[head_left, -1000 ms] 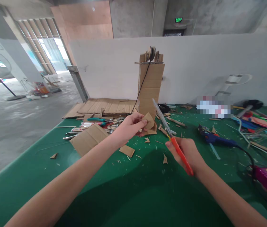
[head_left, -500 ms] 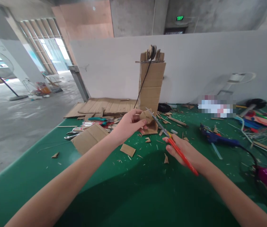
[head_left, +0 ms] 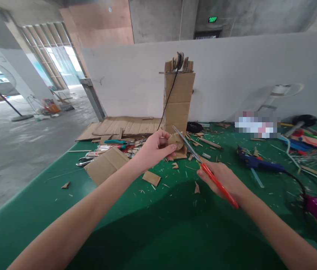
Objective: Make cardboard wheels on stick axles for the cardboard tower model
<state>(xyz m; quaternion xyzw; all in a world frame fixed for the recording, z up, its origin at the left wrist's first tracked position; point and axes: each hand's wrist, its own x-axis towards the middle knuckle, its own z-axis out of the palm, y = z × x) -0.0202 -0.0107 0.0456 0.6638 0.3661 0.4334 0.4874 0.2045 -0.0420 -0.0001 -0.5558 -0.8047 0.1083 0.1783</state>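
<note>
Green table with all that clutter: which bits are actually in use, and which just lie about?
In use:
left hand holding cardboard piece
right hand holding scissors

Lying about:
glue gun
cardboard tower
flat cardboard
scraps

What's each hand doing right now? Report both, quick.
Left hand: closed on a small cardboard piece.
Right hand: closed on orange-handled scissors, blades at the cardboard.

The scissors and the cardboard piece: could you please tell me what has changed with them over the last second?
The scissors in the right hand swung down from pointing up and away until their blades met the small cardboard piece pinched in the left hand. Both grips stayed as they were, as did the cardboard tower and the glue gun.
</note>
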